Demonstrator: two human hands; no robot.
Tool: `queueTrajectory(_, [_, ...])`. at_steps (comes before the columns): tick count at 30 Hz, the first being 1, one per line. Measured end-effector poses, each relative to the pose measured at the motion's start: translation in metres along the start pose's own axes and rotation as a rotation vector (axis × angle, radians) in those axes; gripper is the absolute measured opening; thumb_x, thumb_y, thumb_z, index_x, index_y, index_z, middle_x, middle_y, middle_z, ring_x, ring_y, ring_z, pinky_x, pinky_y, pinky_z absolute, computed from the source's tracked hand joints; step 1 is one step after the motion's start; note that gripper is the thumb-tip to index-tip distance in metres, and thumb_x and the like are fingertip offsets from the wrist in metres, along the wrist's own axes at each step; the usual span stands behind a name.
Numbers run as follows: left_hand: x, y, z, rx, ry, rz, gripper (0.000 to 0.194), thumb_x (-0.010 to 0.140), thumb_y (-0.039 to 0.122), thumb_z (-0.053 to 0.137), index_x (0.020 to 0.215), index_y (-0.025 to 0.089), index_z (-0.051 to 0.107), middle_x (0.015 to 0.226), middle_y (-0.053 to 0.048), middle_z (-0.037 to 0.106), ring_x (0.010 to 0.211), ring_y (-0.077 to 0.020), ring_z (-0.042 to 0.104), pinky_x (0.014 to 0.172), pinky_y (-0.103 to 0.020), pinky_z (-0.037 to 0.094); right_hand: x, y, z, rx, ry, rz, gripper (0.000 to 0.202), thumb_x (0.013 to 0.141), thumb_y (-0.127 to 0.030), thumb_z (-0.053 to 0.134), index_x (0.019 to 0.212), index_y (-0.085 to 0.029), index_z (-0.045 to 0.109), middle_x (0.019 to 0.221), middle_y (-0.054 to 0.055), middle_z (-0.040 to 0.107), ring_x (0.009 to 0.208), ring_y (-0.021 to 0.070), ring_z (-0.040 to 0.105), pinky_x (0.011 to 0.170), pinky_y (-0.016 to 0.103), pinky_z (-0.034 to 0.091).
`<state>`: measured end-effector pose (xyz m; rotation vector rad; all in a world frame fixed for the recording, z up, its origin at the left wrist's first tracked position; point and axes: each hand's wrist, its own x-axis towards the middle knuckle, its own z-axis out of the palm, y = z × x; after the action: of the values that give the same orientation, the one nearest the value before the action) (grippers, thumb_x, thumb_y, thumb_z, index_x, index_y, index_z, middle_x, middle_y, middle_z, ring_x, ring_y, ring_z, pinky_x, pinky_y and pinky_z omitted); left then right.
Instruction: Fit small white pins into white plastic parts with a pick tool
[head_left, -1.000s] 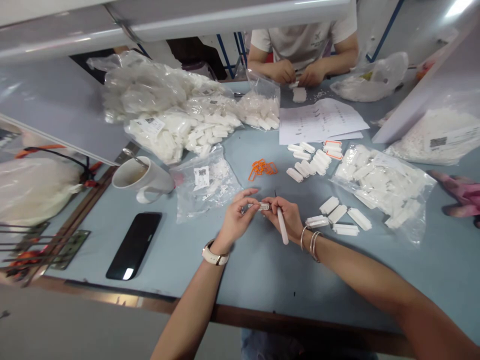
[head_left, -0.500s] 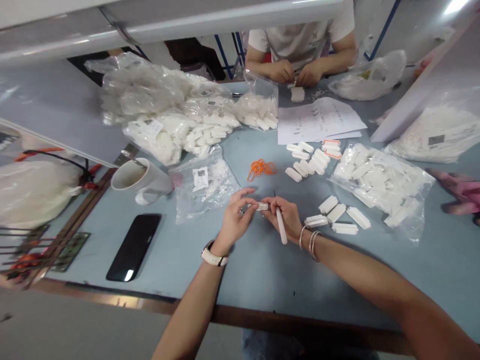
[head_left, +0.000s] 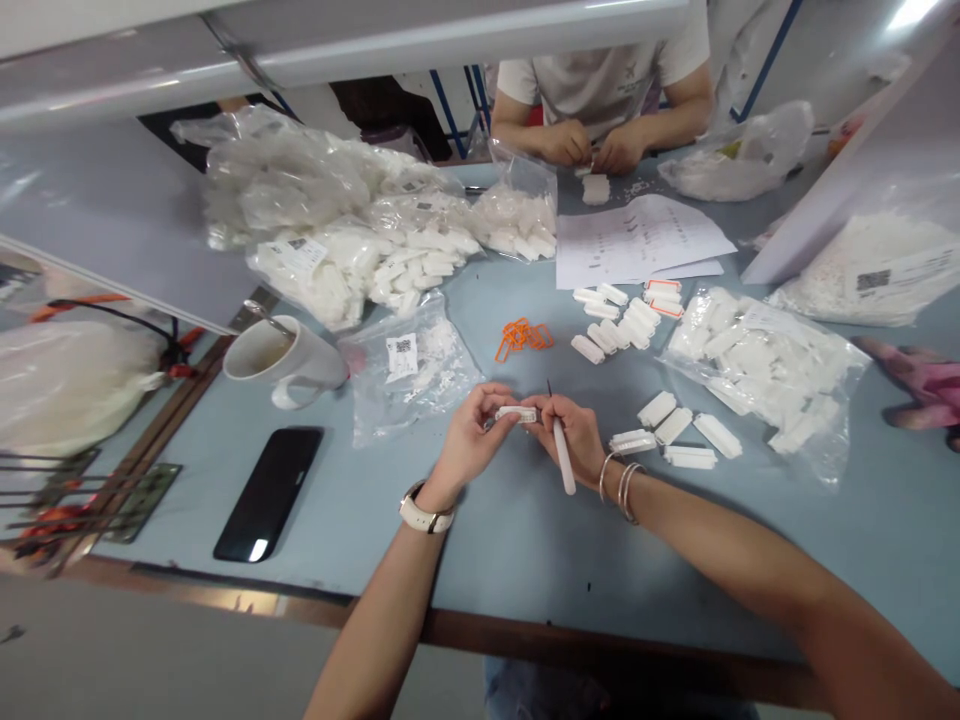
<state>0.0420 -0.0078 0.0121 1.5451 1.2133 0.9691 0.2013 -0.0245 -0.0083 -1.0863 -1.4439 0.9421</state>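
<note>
My left hand is closed, pinching one end of a small white plastic part above the table. At its other end, the fingers of my right hand touch the part too. That hand also grips a slim tool with a pale handle, its thin dark tip pointing away from me. Fine detail on the part is too small to make out. Beyond my hands lies a small pile of orange rectangular frames. Several similar white parts rest right of my right hand, with another group farther back.
A clear bag of small white pieces, a mug and a black phone are on the left. Bags of white parts stand right and back left. Papers lie before a co-worker, whose hands handle something small.
My left fingers have curled in a little around the white part, and more of it shows between my hands. The tool in my right hand has shifted very slightly.
</note>
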Motion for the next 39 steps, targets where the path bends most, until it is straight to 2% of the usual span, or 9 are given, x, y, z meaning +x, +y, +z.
queueTrajectory(6, [0.0, 0.004, 0.002, 0.024, 0.059, 0.031, 0.033, 0.078, 0.038, 0.067, 0.098, 0.019, 0.049, 0.084, -0.003, 0.067, 0.075, -0.0153, 0.063, 0.07, -0.027, 0.049, 0.0, 0.0, 0.001, 0.02, 0.04, -0.011, 0.032, 0.079, -0.028, 0.063, 0.06, -0.023, 0.039, 0.091, 0.004, 0.074, 0.081, 0.0161, 0.068, 0.072, 0.026, 0.053])
queueTrajectory(10, [0.0, 0.001, 0.002, 0.24, 0.165, 0.038, 0.023, 0.086, 0.04, 0.052, 0.092, 0.018, 0.056, 0.079, -0.002, 0.064, 0.072, -0.0149, 0.06, 0.066, -0.026, 0.046, 0.002, 0.002, 0.003, 0.078, 0.132, 0.059, 0.032, 0.077, -0.031, 0.065, 0.061, -0.023, 0.038, 0.095, 0.006, 0.074, 0.079, 0.0161, 0.069, 0.071, 0.026, 0.054])
queueTrajectory(14, [-0.002, 0.0, 0.0, 0.501, 0.25, 0.019, 0.03, 0.092, 0.035, 0.041, 0.075, 0.017, 0.059, 0.063, 0.0, 0.057, 0.058, -0.0139, 0.051, 0.057, -0.026, 0.039, 0.004, 0.003, 0.003, 0.111, 0.196, 0.092, 0.033, 0.075, -0.033, 0.065, 0.06, -0.024, 0.036, 0.095, 0.008, 0.074, 0.079, 0.0167, 0.068, 0.074, 0.028, 0.054])
queueTrajectory(16, [-0.003, 0.0, 0.001, 0.595, 0.189, 0.096, 0.025, 0.09, 0.032, 0.046, 0.076, 0.017, 0.061, 0.066, -0.002, 0.06, 0.062, -0.015, 0.053, 0.06, -0.027, 0.041, 0.005, 0.003, 0.004, 0.126, 0.211, 0.104, 0.034, 0.075, -0.034, 0.064, 0.06, -0.024, 0.036, 0.095, 0.008, 0.073, 0.079, 0.017, 0.068, 0.074, 0.028, 0.054])
queueTrajectory(20, [-0.005, -0.003, 0.007, 0.75, -0.047, 0.266, 0.016, 0.084, 0.025, 0.057, 0.07, 0.018, 0.062, 0.068, -0.004, 0.062, 0.07, -0.0182, 0.056, 0.067, -0.03, 0.045, 0.005, 0.004, 0.005, 0.125, 0.201, 0.118, 0.032, 0.074, -0.033, 0.064, 0.061, -0.024, 0.037, 0.095, 0.007, 0.073, 0.082, 0.0174, 0.068, 0.076, 0.029, 0.053])
queueTrajectory(25, [-0.008, -0.006, 0.008, 0.845, -0.145, 0.275, 0.013, 0.083, 0.015, 0.057, 0.072, 0.017, 0.064, 0.074, -0.006, 0.065, 0.076, -0.0205, 0.058, 0.072, -0.034, 0.048, 0.005, 0.003, 0.004, 0.113, 0.188, 0.117, 0.031, 0.074, -0.032, 0.064, 0.061, -0.024, 0.037, 0.095, 0.008, 0.074, 0.082, 0.0178, 0.068, 0.077, 0.029, 0.053])
queueTrajectory(30, [-0.009, 0.004, -0.004, 0.755, -0.236, 0.204, 0.018, 0.083, 0.01, 0.051, 0.077, 0.018, 0.066, 0.075, -0.004, 0.068, 0.074, -0.0192, 0.06, 0.071, -0.032, 0.048, 0.004, 0.005, 0.003, 0.068, 0.167, 0.119, 0.031, 0.074, -0.034, 0.064, 0.061, -0.024, 0.038, 0.096, 0.007, 0.074, 0.082, 0.0176, 0.069, 0.078, 0.03, 0.053])
queueTrajectory(33, [-0.009, 0.014, -0.014, 0.577, -0.278, 0.131, 0.016, 0.084, 0.017, 0.053, 0.079, 0.021, 0.067, 0.074, -0.001, 0.069, 0.068, -0.0167, 0.061, 0.067, -0.029, 0.048, 0.003, 0.007, 0.003, 0.06, 0.152, 0.105, 0.03, 0.075, -0.032, 0.063, 0.061, -0.024, 0.038, 0.096, 0.006, 0.074, 0.083, 0.0177, 0.069, 0.078, 0.03, 0.053])
queueTrajectory(39, [-0.006, 0.019, -0.016, 0.343, -0.014, 0.182, 0.012, 0.083, 0.029, 0.059, 0.082, 0.023, 0.07, 0.088, -0.005, 0.067, 0.081, -0.0188, 0.062, 0.072, -0.031, 0.05, 0.002, 0.005, 0.003, -0.041, 0.086, 0.021, 0.027, 0.076, -0.024, 0.062, 0.06, -0.024, 0.04, 0.092, 0.004, 0.073, 0.082, 0.0178, 0.068, 0.076, 0.03, 0.054])
